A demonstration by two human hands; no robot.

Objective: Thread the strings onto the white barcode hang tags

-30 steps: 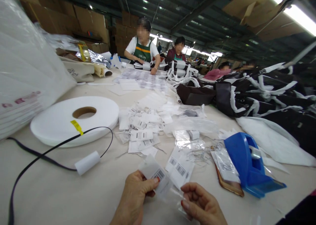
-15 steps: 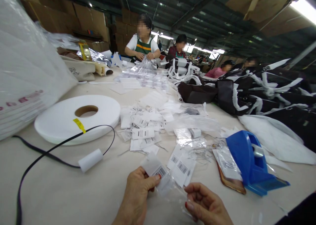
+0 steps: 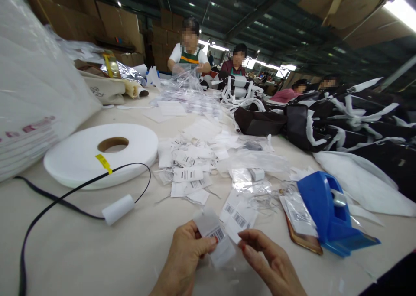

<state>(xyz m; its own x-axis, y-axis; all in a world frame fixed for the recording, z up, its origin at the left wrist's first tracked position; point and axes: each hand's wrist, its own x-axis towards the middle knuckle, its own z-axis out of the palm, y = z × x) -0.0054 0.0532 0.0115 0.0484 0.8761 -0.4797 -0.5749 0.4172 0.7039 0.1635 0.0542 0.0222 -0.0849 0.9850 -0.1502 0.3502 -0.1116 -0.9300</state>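
Observation:
My left hand (image 3: pixel 183 255) is closed, thumb on top, around a white barcode tag (image 3: pixel 208 224). A small clear plastic bag (image 3: pixel 224 255) lies over the tag's lower part, so I cannot tell how far the tag sits inside it. At the bag's right edge my right hand (image 3: pixel 271 257) has thumb and fingertips drawn close together, pinching the thin film. Just beyond both hands lie loose barcode tags (image 3: pixel 238 218), overlapping on the table. Farther off is a heap of white printed tags (image 3: pixel 188 174) with strings.
A blue tape dispenser (image 3: pixel 325 213) stands at right beside a phone-like brown-edged item (image 3: pixel 303 244) under bagged tags. At left are a large white roll (image 3: pixel 74 153), a black cord (image 3: pixel 30 239) and a big plastic sack (image 3: pixel 39 83). Black bags (image 3: pixel 302 122) pile up behind; co-workers sit beyond.
My left hand and the tag have shifted slightly right. My right hand has moved up and left, closer to the tag. Across the table, a co-worker has lifted clear plastic.

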